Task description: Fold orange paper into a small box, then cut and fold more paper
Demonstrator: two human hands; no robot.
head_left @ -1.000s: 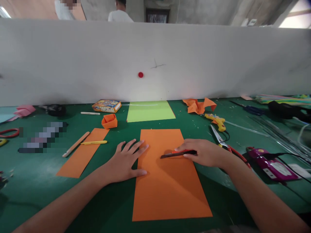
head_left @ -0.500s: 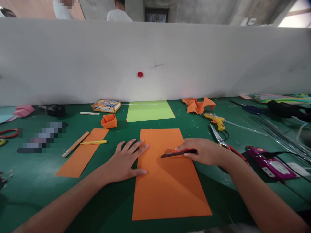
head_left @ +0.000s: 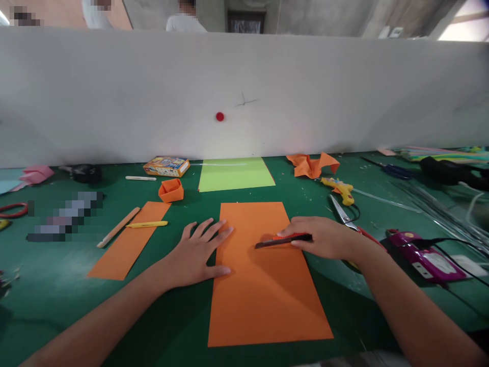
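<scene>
We see a green tabletop under the large orange sheet, which lies flat and lengthwise between both hands, probably so that each can reach it easily. Beyond its far edge is a lime sheet, perhaps set there to leave elbow room. To its left, a narrower orange strip lies aslant, well apart.

Our left hand is spread at the large sheet's left edge, fingertips and thumb resting on the paper; we judge that this braces it against sliding. Our right hand reaches in from the right and pinches a dark and red tool, seemingly a craft knife, between thumb and fingers. It slants low over the sheet's upper middle, a hold that would suit fine control; we cannot tell whether its tip touches.

Right of the sheet, scissors lie partly behind our wrist, likely within easy reach, with a yellow glue gun just beyond. Left of it, a yellow marker crosses the strip.
</scene>
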